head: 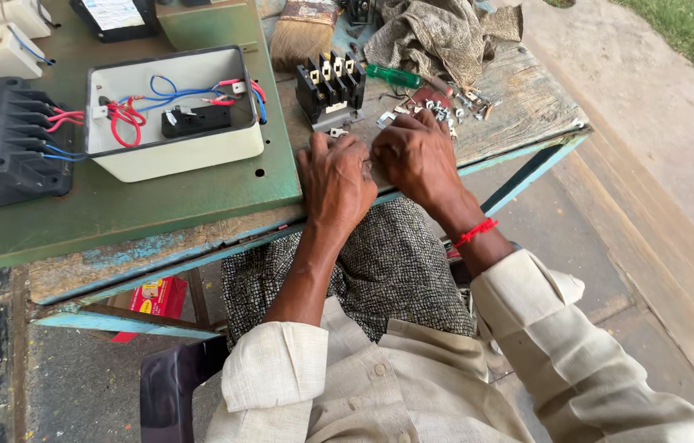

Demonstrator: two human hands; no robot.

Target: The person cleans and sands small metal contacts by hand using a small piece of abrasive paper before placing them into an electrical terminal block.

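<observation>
Outdoors, at a worn green workbench point(158, 209) over concrete, grass at far right. Leftmost, black finned unit point(2, 139); next, open white box point(175, 115) with red and blue wires. Then black contactor block point(331, 86), just beyond left hand point(335, 176), fingers curled together at bench edge. Right hand point(417, 156) touching it, fingertips pinched among small metal parts point(445, 107); held piece hidden. Green-handled screwdriver point(396, 78), crumpled rag point(445, 33) behind.

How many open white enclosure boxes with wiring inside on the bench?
1. The white box sits on the green bench top, left of the hands, beside the black unit. Two pale items at the top-left edge are cropped and unclear.
</observation>
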